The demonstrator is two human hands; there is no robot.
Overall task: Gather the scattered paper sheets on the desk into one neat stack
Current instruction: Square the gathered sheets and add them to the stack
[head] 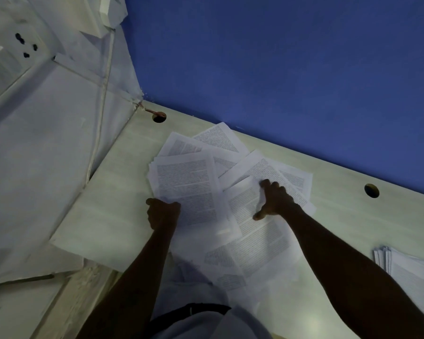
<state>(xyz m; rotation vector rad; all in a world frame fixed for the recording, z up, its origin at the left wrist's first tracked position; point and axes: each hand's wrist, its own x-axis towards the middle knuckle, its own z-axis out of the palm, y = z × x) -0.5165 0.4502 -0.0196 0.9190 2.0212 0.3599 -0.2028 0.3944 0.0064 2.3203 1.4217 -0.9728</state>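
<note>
**Loose sheets at risk of sliding off the near edge**

The pale wood-grain desk [328,182] carried a fan of white printed paper sheets [255,241], overlapping askew from the blue wall to the near edge. A separate white paper pile [406,267] lay well apart at the right. Sheets overhanging near the person's waist looked likely to slip off if swept carelessly. The right hand [274,199] pressed spread fingers flat on the sheets and could crease them; the left hand [163,212] curled around a small stack's corner.

Both hands [163,212] [274,200] on scattered paper sheets [189,189] — pale desk [113,206].
</note>
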